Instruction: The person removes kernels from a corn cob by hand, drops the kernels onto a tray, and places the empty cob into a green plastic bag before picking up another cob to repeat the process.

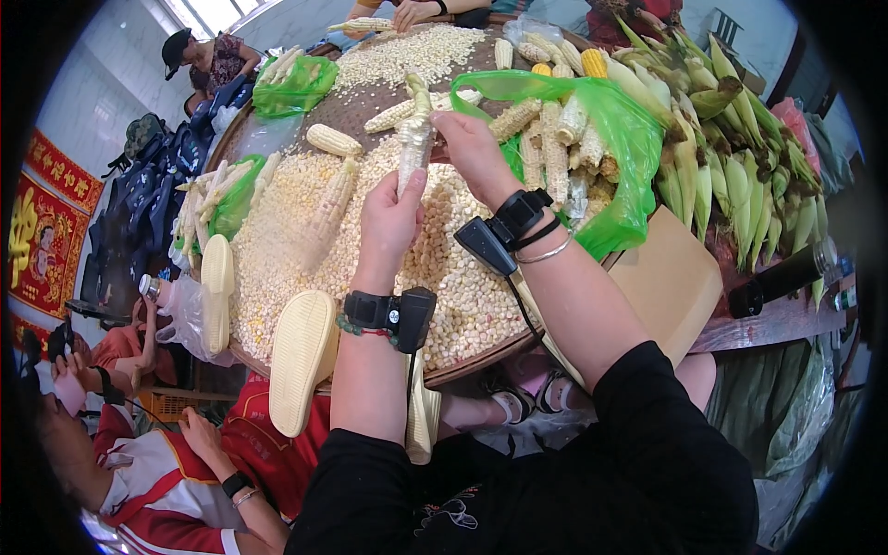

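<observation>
My left hand is closed around the lower end of a pale corn cob, which points away from me above the heap. At the cob's right side, the bent fingers of my right hand are drawn together against it; their tips are partly hidden. Beneath both hands spreads a large pile of loose white and yellow kernels. Another cob lies on the pile to the left. Just right of my right hand, an open green plastic bag holds several stripped cobs.
Cream shoe soles stand along the round tray's near edge. Unhusked corn is heaped at the right, near a dark bottle and a cardboard sheet. A co-worker's hands are at the far edge; another person sits at left.
</observation>
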Demonstrator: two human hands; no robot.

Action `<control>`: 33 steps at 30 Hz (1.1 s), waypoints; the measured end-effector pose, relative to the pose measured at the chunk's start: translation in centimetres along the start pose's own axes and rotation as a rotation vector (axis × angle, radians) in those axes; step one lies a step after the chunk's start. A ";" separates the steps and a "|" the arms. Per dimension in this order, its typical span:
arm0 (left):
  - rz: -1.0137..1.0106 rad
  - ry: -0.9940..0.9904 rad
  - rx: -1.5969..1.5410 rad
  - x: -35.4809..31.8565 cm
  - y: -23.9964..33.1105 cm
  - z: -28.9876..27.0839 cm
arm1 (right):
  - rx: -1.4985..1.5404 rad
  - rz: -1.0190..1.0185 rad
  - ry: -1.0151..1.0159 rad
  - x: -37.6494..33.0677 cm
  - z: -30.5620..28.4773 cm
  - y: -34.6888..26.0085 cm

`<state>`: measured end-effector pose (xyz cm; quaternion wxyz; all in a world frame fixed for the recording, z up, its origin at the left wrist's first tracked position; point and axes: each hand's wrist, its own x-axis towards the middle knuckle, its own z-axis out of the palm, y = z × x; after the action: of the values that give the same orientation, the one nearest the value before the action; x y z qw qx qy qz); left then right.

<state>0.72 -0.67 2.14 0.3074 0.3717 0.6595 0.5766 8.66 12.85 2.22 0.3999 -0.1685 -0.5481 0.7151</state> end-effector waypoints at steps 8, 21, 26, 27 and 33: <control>0.232 0.121 0.257 0.9 -1.5 0.0 | 0.116 0.075 -0.045 -0.6 0.0 -1.0; 0.321 0.182 0.453 -0.1 -0.2 0.3 | 0.250 0.151 -0.077 -0.7 0.2 -1.6; 0.268 0.159 0.456 -0.2 -0.1 0.5 | 0.314 0.184 -0.073 -1.1 0.3 -2.2; 0.284 0.159 0.462 -0.2 -0.1 0.5 | 0.333 0.183 -0.067 -1.1 0.3 -2.3; 0.221 0.124 0.338 -0.1 -0.2 0.5 | 0.266 0.132 -0.070 -1.0 0.7 -1.5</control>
<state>1.17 -0.52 1.87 0.1347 0.4518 0.7196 0.5098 9.37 11.78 3.60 0.3514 -0.1250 -0.4498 0.8115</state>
